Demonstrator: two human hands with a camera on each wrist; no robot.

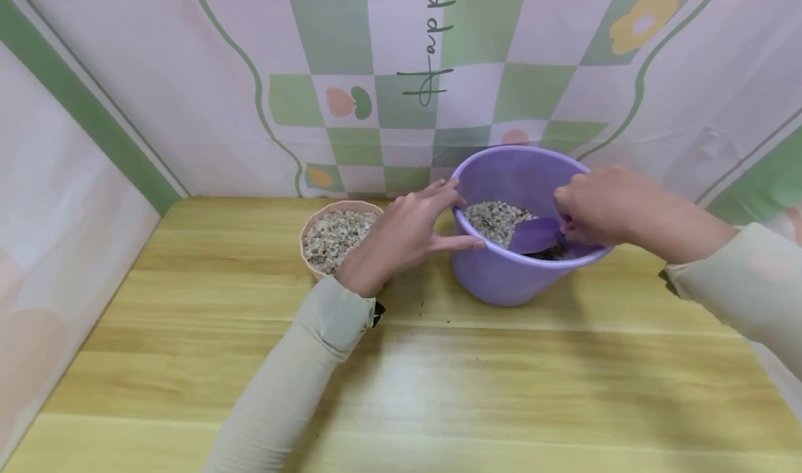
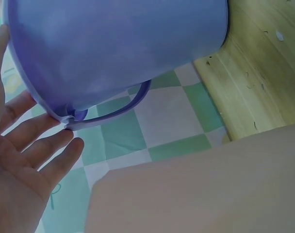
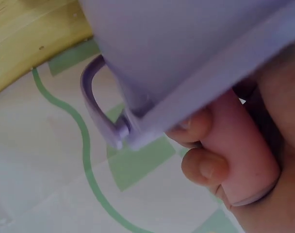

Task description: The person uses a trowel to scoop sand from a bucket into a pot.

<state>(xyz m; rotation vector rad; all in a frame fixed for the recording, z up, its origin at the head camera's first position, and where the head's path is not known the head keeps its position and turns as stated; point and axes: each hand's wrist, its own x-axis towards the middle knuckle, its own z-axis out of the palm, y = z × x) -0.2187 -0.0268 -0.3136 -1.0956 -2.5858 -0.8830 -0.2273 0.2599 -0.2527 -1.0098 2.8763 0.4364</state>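
Note:
A purple bucket (image 1: 501,281) stands on the wooden table with gravel (image 1: 495,221) inside it. My left hand (image 1: 410,233) rests against the bucket's near-left rim, thumb and fingers spread and fairly straight. In the left wrist view its fingers (image 2: 33,133) touch the rim close to where the curved handle (image 2: 113,115) joins. My right hand (image 1: 604,208) reaches over the right side of the rim and grips a scoop. The scoop's purple blade (image 1: 535,236) is down at the gravel; its pink handle (image 3: 242,150) shows between the curled fingers in the right wrist view.
A peach-coloured bowl (image 1: 307,257) full of gravel sits left of the bucket, partly covered by my left wrist. Behind the wooden table (image 1: 401,389) hangs a green-and-white checked cloth (image 1: 332,34). Small specks lie on the tabletop near the bucket.

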